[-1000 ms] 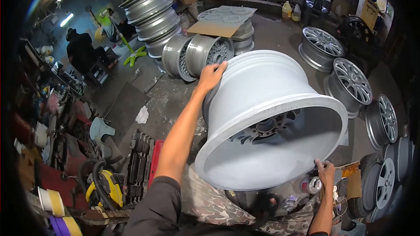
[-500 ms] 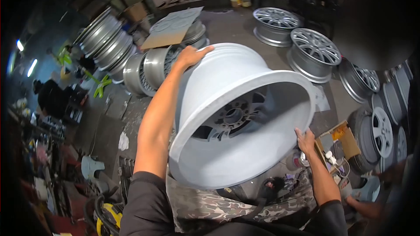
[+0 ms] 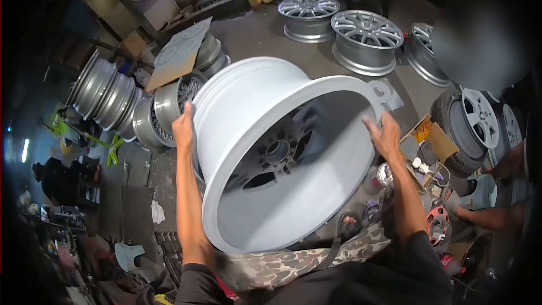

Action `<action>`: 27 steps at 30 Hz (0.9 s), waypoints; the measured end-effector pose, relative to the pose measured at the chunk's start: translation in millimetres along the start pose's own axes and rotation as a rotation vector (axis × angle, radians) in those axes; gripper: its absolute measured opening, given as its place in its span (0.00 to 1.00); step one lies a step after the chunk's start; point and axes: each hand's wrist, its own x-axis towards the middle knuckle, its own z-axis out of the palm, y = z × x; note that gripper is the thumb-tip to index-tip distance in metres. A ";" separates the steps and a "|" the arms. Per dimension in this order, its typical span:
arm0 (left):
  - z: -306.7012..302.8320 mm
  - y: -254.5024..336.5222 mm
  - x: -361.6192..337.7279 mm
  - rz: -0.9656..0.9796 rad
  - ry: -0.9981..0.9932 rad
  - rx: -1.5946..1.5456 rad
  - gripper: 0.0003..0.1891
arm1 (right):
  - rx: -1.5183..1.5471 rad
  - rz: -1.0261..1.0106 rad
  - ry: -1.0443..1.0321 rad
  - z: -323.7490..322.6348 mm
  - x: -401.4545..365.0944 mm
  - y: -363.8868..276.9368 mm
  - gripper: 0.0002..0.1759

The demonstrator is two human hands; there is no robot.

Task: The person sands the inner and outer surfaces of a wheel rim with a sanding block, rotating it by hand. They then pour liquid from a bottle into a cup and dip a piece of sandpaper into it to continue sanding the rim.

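A large pale grey wheel rim (image 3: 248,113) is tilted in front of me, its wide open side facing me and the hub and spokes visible deep inside. My left hand (image 3: 183,127) grips the rim's far edge at the left, thumb up, with its other fingers mostly hidden. At the right, my right hand (image 3: 386,136) holds the near lip, thumb over the inner side and fingers around the outside. Camouflage cloth (image 3: 271,268) covers my lap just below the rim.
Silver wheels (image 3: 367,45) stand on the floor ahead. Stacked rims (image 3: 110,93) and a cardboard sheet (image 3: 180,51) lie left. On the right are a cardboard box (image 3: 437,144), a metal can (image 3: 384,175), a tyre (image 3: 454,135) and another person's arm (image 3: 491,218).
The rim has turned in my hands, its opening facing more to the right. My left hand has shifted left and down along the far edge; my right hand sits higher on the lip.
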 end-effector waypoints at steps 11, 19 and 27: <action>9.2 -22.3 -40.1 -0.272 0.134 -0.365 0.41 | -0.064 -0.172 0.139 -31.6 27.1 -47.4 0.24; -33.8 -48.6 -31.6 0.237 0.195 0.082 0.25 | 0.156 -0.248 0.387 -64.2 -6.1 -71.5 0.11; -65.8 136.7 -195.6 0.644 -0.180 -0.029 0.20 | 0.188 -0.532 -0.453 82.8 -115.9 -98.7 0.17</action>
